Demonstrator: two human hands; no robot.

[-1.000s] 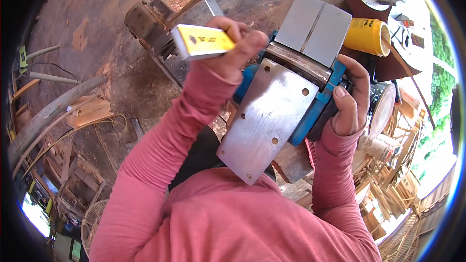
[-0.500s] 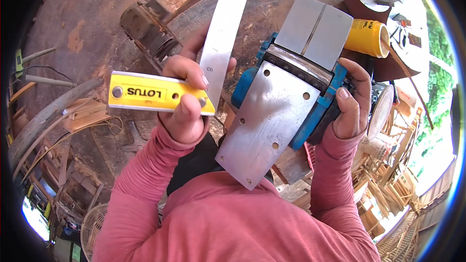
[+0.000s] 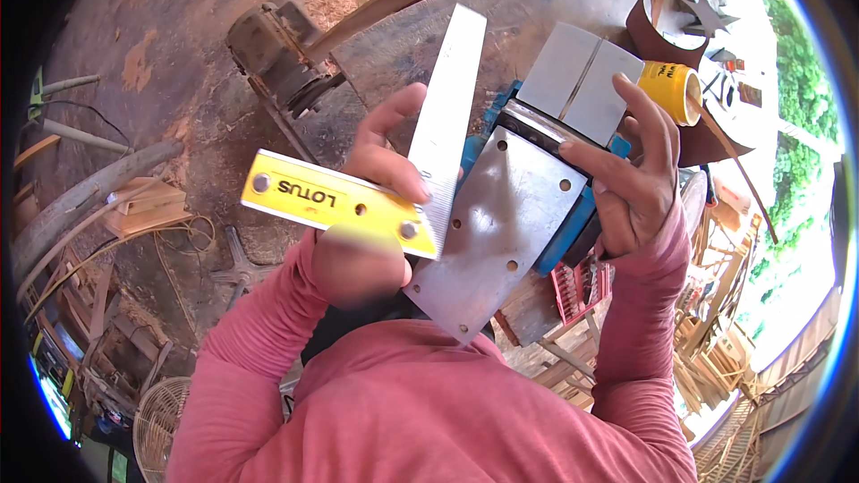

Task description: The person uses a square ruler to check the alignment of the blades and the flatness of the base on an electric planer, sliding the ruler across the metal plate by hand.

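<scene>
The square [image 3: 380,212], yellow-handled with a ruled steel blade, is pinched in the left hand [image 3: 380,161], blade pointing away. Right of that hand lies the blue planer [image 3: 523,197], metal sole up, under the right hand's [image 3: 642,183] spread fingers; whether they touch is unclear.

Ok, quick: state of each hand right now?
Left hand: closed, holding the yellow-handled square.
Right hand: open, fingers spread over the blue planer; whether it touches can't be told.
</scene>
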